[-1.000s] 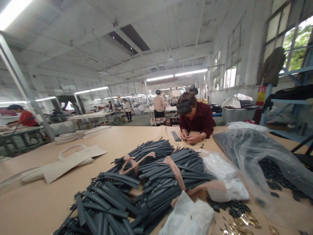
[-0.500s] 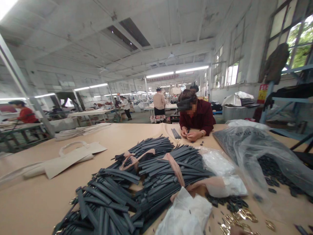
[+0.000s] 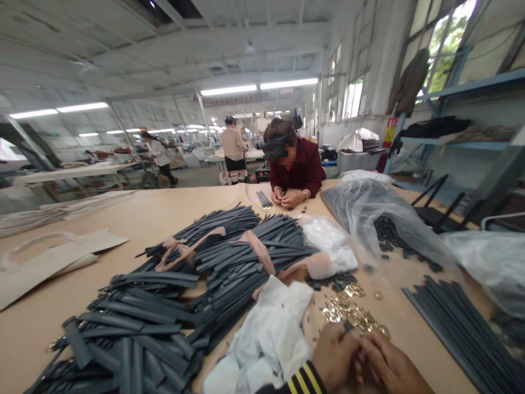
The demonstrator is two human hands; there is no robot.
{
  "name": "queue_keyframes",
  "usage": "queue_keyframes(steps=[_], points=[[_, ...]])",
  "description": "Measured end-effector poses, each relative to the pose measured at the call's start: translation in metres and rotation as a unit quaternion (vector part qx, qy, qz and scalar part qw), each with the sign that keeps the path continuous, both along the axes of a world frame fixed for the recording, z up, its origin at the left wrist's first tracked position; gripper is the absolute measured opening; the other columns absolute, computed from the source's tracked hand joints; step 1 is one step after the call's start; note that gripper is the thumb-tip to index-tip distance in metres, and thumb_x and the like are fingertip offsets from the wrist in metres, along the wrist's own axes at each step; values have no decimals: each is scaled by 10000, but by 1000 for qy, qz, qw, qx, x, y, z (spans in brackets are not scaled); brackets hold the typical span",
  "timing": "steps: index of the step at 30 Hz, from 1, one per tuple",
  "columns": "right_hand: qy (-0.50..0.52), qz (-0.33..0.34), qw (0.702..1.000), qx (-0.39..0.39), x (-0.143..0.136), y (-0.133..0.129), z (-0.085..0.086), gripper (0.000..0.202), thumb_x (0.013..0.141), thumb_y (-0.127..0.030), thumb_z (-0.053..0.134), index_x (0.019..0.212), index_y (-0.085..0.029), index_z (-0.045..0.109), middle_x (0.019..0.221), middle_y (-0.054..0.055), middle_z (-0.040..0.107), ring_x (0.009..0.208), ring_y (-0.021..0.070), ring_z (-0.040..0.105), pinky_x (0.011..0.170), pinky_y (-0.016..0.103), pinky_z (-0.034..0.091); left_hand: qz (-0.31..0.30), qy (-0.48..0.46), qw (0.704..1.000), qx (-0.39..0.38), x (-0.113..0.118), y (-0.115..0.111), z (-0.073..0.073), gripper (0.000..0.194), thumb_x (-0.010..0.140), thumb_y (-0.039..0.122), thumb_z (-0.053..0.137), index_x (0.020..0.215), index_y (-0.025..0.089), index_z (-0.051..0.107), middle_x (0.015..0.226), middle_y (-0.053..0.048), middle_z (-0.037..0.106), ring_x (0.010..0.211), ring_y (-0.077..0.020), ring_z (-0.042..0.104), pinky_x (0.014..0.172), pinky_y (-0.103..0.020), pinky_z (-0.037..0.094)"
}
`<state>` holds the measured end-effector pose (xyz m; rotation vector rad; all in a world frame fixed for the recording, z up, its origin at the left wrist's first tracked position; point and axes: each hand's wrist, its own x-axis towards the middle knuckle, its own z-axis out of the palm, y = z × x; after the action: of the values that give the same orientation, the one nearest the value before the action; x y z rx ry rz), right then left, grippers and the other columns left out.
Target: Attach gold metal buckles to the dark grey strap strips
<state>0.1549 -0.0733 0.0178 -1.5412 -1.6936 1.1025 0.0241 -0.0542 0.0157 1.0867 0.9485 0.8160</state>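
Note:
At the lower right, my left hand [image 3: 334, 353] and my right hand [image 3: 391, 364] meet with bent fingers pressed together. A small dark end of what looks like a strap [image 3: 348, 326] pokes out above my left fingers; the rest is hidden. What my right fingers pinch is covered by the hand. Just beyond them lies a pile of gold metal buckles [image 3: 348, 306]. Small black loops [image 3: 336, 282] are heaped behind it. To the left rests a crumpled white cloth [image 3: 270, 323]. Loose dark straps [image 3: 455, 334] lie side by side on the right.
Bundles of dark straps [image 3: 254, 251], tied with pinkish strips, cover the table's middle. A clear plastic bag [image 3: 356, 202] spills black loops. Beige bag pieces [image 3: 77, 251] lie left. Across the table [image 3: 143, 202], a co-worker in dark red [image 3: 301, 164] leans over small parts.
The view has turned right and down. Both my hands now show close together by the buckles; before, only a blurred bit showed at the bottom edge. The straps on the right have come into view.

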Motion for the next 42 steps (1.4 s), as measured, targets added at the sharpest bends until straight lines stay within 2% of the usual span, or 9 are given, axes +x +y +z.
queue_keyframes(steps=[8, 11, 13, 16, 22, 29, 35, 38, 42], points=[[29, 93, 994, -48, 9, -4, 26, 222, 817, -285, 350, 634, -195, 436, 547, -38, 485, 442, 88, 445, 454, 212, 353, 78, -45, 996, -29, -3, 3, -5, 271, 713, 406, 506, 664, 156, 414, 469, 73, 404, 362, -40, 358, 385, -173, 319], [59, 60, 992, -91, 13, -2, 31, 127, 775, -204, 366, 680, -184, 449, 552, -42, 500, 413, 72, 432, 422, 191, 342, 49, 12, 999, 18, -14, 10, 1, 263, 736, 406, 478, 696, 150, 433, 536, 51, 452, 398, -51, 407, 396, -180, 343], [58, 7, 994, -90, 17, 0, 29, 100, 738, -154, 367, 701, -182, 456, 515, -55, 473, 413, 73, 415, 412, 182, 324, 105, 85, 987, 92, -26, 19, 10, 233, 757, 383, 451, 762, 150, 458, 611, 34, 488, 447, -62, 447, 432, -190, 367], [58, -50, 995, -65, 24, 4, 23, 121, 736, -151, 359, 664, -185, 450, 472, -72, 401, 391, 68, 348, 394, 183, 274, 169, 251, 923, 237, -39, 31, 22, 158, 783, 298, 416, 821, 164, 491, 693, 14, 515, 551, -82, 489, 545, -215, 398], [72, -38, 996, -34, 24, 4, 19, 256, 815, -345, 374, 619, -187, 421, 502, -64, 387, 435, 73, 342, 421, 198, 278, -65, 534, 760, 366, -27, 33, 20, 132, 783, 186, 401, 733, 165, 521, 782, -45, 519, 729, -144, 496, 638, -245, 380], [85, -19, 996, -24, 17, 5, 14, 255, 800, -361, 405, 618, -184, 427, 488, -64, 410, 412, 66, 360, 407, 194, 291, -102, 597, 706, 367, -21, 34, 12, 161, 796, 143, 349, 819, 167, 506, 798, -55, 503, 718, -151, 495, 607, -240, 368], [145, -29, 984, -103, 12, 4, 13, 170, 774, -336, 419, 705, -180, 421, 575, -33, 515, 415, 67, 436, 370, 174, 342, -17, 521, 779, 349, -26, 39, 18, 118, 768, 183, 389, 707, 164, 489, 707, -22, 486, 657, -126, 471, 614, -237, 355], [143, -29, 986, -76, 13, 5, 14, 114, 757, -281, 452, 741, -169, 455, 643, -11, 546, 447, 64, 439, 391, 171, 344, 32, 396, 874, 280, -30, 36, 24, 115, 734, 203, 427, 628, 164, 451, 579, 18, 446, 556, -104, 433, 553, -227, 335], [158, -30, 986, -43, 14, 4, 14, 156, 752, -314, 503, 775, -161, 517, 621, -30, 506, 419, 47, 345, 379, 176, 273, 7, 99, 995, 31, -26, 23, 29, 169, 701, 314, 501, 680, 154, 448, 543, 38, 461, 452, -69, 415, 467, -201, 331]])
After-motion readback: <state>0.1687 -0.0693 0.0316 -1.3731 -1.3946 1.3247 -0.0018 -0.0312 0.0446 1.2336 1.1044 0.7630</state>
